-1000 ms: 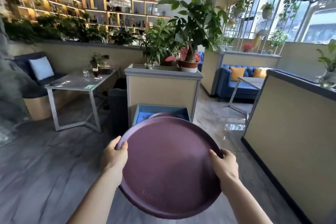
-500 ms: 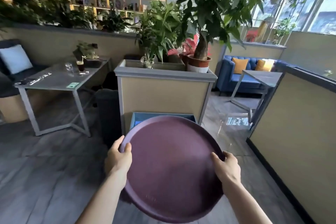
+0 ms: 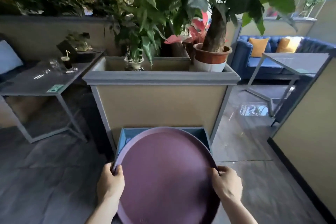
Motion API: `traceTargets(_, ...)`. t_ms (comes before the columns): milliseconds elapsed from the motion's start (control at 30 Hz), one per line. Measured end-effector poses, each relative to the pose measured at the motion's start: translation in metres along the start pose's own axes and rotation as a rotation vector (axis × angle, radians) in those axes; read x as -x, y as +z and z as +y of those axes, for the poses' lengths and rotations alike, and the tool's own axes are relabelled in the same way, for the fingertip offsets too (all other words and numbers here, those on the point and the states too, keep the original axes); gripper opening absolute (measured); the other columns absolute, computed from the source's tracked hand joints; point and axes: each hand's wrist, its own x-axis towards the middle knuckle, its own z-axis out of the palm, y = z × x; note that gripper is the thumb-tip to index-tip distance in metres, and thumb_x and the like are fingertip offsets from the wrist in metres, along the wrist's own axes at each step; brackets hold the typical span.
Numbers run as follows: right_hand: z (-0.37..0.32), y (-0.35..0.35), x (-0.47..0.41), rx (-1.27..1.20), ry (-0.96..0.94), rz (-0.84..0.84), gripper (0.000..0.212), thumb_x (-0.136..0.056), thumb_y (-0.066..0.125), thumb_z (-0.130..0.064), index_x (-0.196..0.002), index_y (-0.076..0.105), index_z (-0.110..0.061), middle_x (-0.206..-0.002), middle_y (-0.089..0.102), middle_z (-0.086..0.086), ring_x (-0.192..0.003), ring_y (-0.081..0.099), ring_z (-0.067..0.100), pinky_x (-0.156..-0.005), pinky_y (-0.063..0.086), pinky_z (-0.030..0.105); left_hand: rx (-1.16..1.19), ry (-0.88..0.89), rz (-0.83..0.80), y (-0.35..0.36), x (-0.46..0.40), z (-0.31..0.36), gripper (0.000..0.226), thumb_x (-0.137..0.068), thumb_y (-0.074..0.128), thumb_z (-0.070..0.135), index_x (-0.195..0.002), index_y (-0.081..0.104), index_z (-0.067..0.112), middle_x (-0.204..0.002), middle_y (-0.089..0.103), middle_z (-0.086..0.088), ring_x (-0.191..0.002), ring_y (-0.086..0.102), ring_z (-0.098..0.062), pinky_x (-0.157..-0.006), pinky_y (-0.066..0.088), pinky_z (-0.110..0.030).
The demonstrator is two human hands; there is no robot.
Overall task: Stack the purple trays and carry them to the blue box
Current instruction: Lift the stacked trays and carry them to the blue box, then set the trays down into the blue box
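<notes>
Fingers (image 3: 116,169) of the left hand (image 3: 110,182) and right hand (image 3: 227,183) curl over opposite rims of the purple trays (image 3: 167,174), pinching them between thumb and fingers. The trays hang between both hands, their far edge over the blue box (image 3: 125,137) on the floor. Stacking looks done and the carry nearly so; only lowering them in remains.

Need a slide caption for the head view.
Both hands carry purple trays over the blue box.
</notes>
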Motion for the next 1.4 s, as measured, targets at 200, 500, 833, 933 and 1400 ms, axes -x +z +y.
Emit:
traceTargets(200,0.004,0.049,-0.070,0.145,0.024,-0.099,0.025,-0.081,0.064,-0.027,-0.103,0.074,-0.021,-0.101,0.076,0.011,-0.102,0.067,0.034,-0.084,0.051,0.036,-0.157,-0.090,0.014,0.062,-0.058,-0.016,0.022,-0.090,0.061,0.016,-0.112,0.063,0.011,-0.108,0.071,-0.020,-0.101,0.065,-0.042,-0.088,0.050,-0.045)
traceTargets(500,0.026,0.108,-0.115,0.293,0.096,-0.136,0.023,-0.081,0.061,-0.026,-0.101,0.071,-0.021,-0.097,0.075,0.012,-0.101,0.065,0.037,-0.082,0.051,0.038,-0.303,-0.165,-0.028,0.116,-0.105,-0.053,0.018,-0.086,0.066,0.014,-0.103,0.066,0.014,-0.110,0.073,-0.017,-0.107,0.065,-0.040,-0.090,0.045,-0.042)
traceTargets(833,0.023,0.142,-0.158,0.371,0.102,-0.145,0.031,-0.085,0.061,-0.022,-0.114,0.063,-0.012,-0.108,0.068,0.020,-0.102,0.062,0.040,-0.078,0.046,0.038,-0.542,-0.056,-0.139,0.154,-0.153,-0.064,0.013,-0.086,0.066,0.026,-0.097,0.071,0.021,-0.102,0.077,-0.007,-0.098,0.068,-0.036,-0.075,0.049,-0.036)
traceTargets(933,0.015,0.150,-0.172,0.435,0.073,-0.181,0.026,-0.087,0.061,-0.022,-0.109,0.060,-0.008,-0.104,0.065,0.021,-0.098,0.061,0.042,-0.074,0.043,0.037,-0.605,-0.012,-0.140,0.162,-0.159,-0.065,0.012,-0.088,0.064,0.029,-0.092,0.069,0.020,-0.098,0.077,-0.006,-0.092,0.068,-0.036,-0.071,0.049,-0.034)
traceTargets(1400,0.009,0.164,-0.198,0.707,-0.065,-0.127,0.020,-0.081,0.043,0.007,-0.075,0.048,-0.011,-0.088,0.066,0.013,-0.087,0.065,0.035,-0.064,0.042,0.035,-0.744,0.032,-0.084,0.178,-0.165,-0.072,0.014,-0.086,0.068,0.029,-0.077,0.065,0.018,-0.087,0.076,-0.008,-0.073,0.059,-0.032,-0.059,0.040,-0.030)
